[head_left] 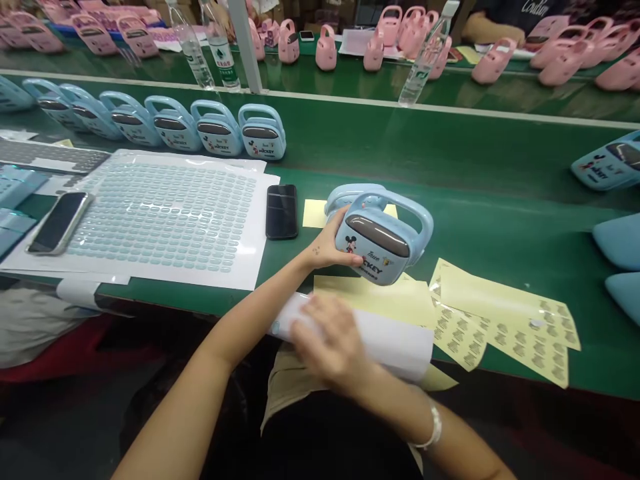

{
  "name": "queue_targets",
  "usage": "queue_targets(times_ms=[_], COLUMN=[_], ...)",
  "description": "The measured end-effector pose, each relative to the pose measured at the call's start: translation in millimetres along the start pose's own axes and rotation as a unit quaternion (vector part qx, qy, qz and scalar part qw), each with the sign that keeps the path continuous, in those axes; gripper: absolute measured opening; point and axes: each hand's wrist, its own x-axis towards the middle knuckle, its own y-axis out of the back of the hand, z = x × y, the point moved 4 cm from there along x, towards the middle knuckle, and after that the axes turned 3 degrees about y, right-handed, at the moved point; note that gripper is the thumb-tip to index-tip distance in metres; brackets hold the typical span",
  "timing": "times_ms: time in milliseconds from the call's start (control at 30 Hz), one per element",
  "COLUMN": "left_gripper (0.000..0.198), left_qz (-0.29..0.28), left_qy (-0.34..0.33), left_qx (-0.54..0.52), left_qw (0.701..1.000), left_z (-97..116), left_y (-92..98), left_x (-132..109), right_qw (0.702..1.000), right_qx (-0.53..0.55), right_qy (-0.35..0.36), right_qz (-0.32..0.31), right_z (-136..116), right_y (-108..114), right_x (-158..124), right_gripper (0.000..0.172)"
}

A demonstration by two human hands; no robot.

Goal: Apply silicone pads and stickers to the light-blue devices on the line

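Observation:
My left hand is closed on a light blue handled case printed with a cartoon mouse and a brown oval panel, holding it tilted just above the green table. A second blue case lies right behind it. My right hand, blurred by motion, lies with fingers stretched out on a curled white sheet at the table's near edge. Yellow backing sheets with small printed labels spread out to the right of both hands.
A large white sheet of small blue stickers lies to the left, with a silver phone on it and a black phone beside it. Behind stands a row of blue cases. Pink cases, water bottles and another person's arm are farther back.

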Motion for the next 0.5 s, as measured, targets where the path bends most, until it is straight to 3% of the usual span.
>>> queue_targets(times_ms=[67,100,167,233,300,367,433,500], left_gripper=[0.099,0.097,0.092,0.085,0.074,0.064,0.06,0.06], left_qz=[-0.019,-0.025,-0.025,-0.004,0.017,0.018,0.005,0.001], left_qy=[0.021,0.032,0.059,0.095,0.122,0.133,0.138,0.152], left_qx=[-0.046,-0.078,-0.153,-0.224,-0.264,-0.278,-0.282,-0.289], left_qw=[0.999,0.996,0.986,0.97,0.957,0.951,0.949,0.945], left_z=[-3,-5,-10,-17,-21,-21,-20,-20], left_y=[-3.4,-5.6,-10.3,-14.0,-16.0,-16.4,-15.8,-15.0], left_x=[-2,-3,-5,-6,-8,-9,-11,-12], right_qw=[0.99,0.986,0.983,0.986,0.99,0.99,0.98,0.972], right_qx=[0.043,0.041,0.018,0.002,0.039,0.128,0.188,0.14], right_qy=[0.016,0.024,0.03,0.031,0.022,0.009,-0.014,-0.043], right_qz=[-0.136,-0.162,-0.179,-0.164,-0.131,-0.06,0.055,0.186], right_z=[-27,-35,-41,-38,-29,-16,5,30], right_y=[-39,-54,-74,-78,-65,-35,5,43], right_x=[-27,-36,-45,-40,-28,-14,-2,3], right_gripper=[0.012,0.014,0.017,0.021,0.028,0.023,0.013,0.004])
